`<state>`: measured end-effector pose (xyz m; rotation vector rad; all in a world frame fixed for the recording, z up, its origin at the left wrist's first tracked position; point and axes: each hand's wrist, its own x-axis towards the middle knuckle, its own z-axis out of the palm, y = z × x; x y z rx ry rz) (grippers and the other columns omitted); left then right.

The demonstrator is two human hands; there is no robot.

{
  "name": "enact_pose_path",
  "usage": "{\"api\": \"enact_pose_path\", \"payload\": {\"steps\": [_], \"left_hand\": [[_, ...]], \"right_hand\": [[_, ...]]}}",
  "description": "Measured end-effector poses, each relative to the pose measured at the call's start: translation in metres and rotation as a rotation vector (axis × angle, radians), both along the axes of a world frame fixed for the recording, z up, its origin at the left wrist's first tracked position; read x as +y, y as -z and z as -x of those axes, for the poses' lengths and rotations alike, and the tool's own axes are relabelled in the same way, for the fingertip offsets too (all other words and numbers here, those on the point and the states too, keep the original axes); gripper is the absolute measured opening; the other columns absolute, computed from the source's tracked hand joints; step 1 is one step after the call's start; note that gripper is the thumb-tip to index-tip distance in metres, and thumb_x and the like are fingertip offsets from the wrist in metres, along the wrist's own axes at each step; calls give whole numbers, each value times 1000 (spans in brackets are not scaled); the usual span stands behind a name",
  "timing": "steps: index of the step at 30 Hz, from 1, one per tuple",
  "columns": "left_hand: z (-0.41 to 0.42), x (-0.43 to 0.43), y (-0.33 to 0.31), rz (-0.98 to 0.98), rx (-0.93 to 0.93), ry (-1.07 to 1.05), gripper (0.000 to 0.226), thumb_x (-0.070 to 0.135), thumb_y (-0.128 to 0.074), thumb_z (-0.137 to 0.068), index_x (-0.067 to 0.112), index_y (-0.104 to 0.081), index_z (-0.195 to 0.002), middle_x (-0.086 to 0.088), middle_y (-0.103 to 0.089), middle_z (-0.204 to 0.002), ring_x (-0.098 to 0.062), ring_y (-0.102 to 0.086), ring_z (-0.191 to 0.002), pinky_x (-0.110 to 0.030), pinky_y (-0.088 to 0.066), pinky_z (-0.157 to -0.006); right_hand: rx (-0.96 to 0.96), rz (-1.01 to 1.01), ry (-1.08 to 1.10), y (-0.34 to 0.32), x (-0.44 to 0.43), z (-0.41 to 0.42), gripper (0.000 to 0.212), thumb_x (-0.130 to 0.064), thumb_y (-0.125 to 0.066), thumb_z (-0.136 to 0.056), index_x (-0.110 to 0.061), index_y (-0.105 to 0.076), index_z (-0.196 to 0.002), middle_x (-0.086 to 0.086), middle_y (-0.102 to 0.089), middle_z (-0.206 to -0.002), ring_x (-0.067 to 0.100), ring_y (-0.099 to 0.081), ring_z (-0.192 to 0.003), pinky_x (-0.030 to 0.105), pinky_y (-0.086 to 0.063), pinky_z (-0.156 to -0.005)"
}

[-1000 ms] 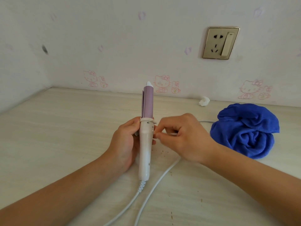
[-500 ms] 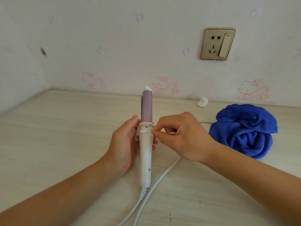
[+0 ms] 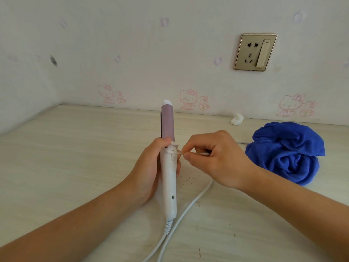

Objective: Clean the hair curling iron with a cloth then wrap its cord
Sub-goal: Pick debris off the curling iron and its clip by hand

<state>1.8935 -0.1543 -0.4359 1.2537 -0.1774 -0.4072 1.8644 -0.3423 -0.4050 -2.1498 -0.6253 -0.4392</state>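
The curling iron (image 3: 169, 178), white handle with a purple barrel, stands nearly upright at the table's middle. My left hand (image 3: 149, 167) grips its handle from the left, thumb near the collar. My right hand (image 3: 215, 157) pinches a thin white cotton swab (image 3: 190, 153), whose tip touches the collar of the iron. A white cord (image 3: 188, 207) runs from the handle's base toward the near edge and loops back under my right wrist. The crumpled blue cloth (image 3: 283, 154) lies on the table to the right, untouched.
A small white wad (image 3: 237, 119) lies by the wall behind the cloth. A gold wall socket with a switch (image 3: 255, 52) is on the wall at the upper right. The pale wooden table (image 3: 66, 157) meets walls at the back and left.
The iron has been turned in my left hand, so its switch side now faces me. My right hand has stayed at the collar, and the swab shows between its fingers.
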Motion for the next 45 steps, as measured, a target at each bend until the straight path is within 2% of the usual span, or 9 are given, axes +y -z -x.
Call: {"api": "enact_pose_path", "payload": {"steps": [3, 6, 9, 15, 23, 29, 36, 40, 45], "left_hand": [[0, 0, 0, -17, -60, 3, 46, 57, -72, -81, 15, -63, -96, -12, -61, -77, -22, -58, -60, -34, -49, -57], [0, -1, -2, 19, -47, -8, 43, 49, -71, -81, 13, -57, -101, -6, -62, -76, -19, -59, -59, -30, -51, -53], [0, 0, -2, 40, -31, 17, 35, 44, -65, -83, 14, -59, -100, -8, -59, -76, -20, -58, -59, -31, -50, -52], [0, -1, -2, 7, -42, 30, 42, 48, -58, -83, 15, -67, -106, -9, -57, -73, -20, -54, -58, -30, -47, -51], [2, -1, 2, -27, -51, -10, 40, 44, -56, -86, 8, -64, -101, -11, -56, -67, -20, -53, -53, -29, -46, -48], [2, -2, 1, -28, -37, -23, 39, 44, -56, -86, 8, -62, -99, -10, -58, -68, -20, -54, -54, -29, -46, -49], [0, -3, 0, -22, 18, -52, 40, 47, -60, -84, 9, -66, -95, -10, -61, -69, -22, -57, -57, -30, -48, -52], [-1, -3, 2, -2, 27, -71, 34, 47, -62, -83, 14, -71, -87, -6, -65, -71, -19, -59, -58, -30, -50, -54], [-2, -2, 2, -11, 20, -55, 32, 47, -62, -84, 17, -72, -84, -9, -64, -72, -21, -59, -59, -31, -50, -53]], "right_hand": [[6, -16, -6, 2, 3, 1, 14, -9, -70, -90, -18, -77, -81, -4, -37, -47, 12, -34, -47, 25, -35, -52], [8, -43, 8, 3, 1, 0, 15, -4, -72, -90, -15, -76, -80, 2, -39, -48, 14, -34, -47, 28, -35, -51], [11, -44, -17, 4, 3, 2, 15, -5, -71, -89, -16, -76, -81, -1, -37, -49, 13, -34, -47, 26, -35, -52], [37, -88, -74, 6, 3, 3, 13, -4, -71, -91, -13, -78, -85, -9, -37, -48, 8, -34, -47, 17, -35, -55], [63, -86, -97, 9, 2, 5, 15, -1, -71, -90, -12, -79, -84, -10, -38, -47, 7, -34, -46, 17, -37, -55], [31, -143, -113, 11, 4, 8, 12, -4, -70, -90, -12, -80, -88, 0, -39, -48, 8, -33, -46, 17, -35, -54], [19, -85, -33, 11, 7, 5, 19, -9, -69, -88, -24, -79, -82, -6, -36, -47, 9, -31, -45, 19, -32, -51], [79, -27, -126, 8, 10, 9, 25, -10, -69, -88, -33, -76, -79, -2, -40, -48, 12, -31, -46, 18, -32, -52], [80, -29, -63, 5, 5, 8, 24, -9, -69, -86, -30, -75, -75, -5, -37, -46, 9, -32, -45, 19, -32, -51]]}}
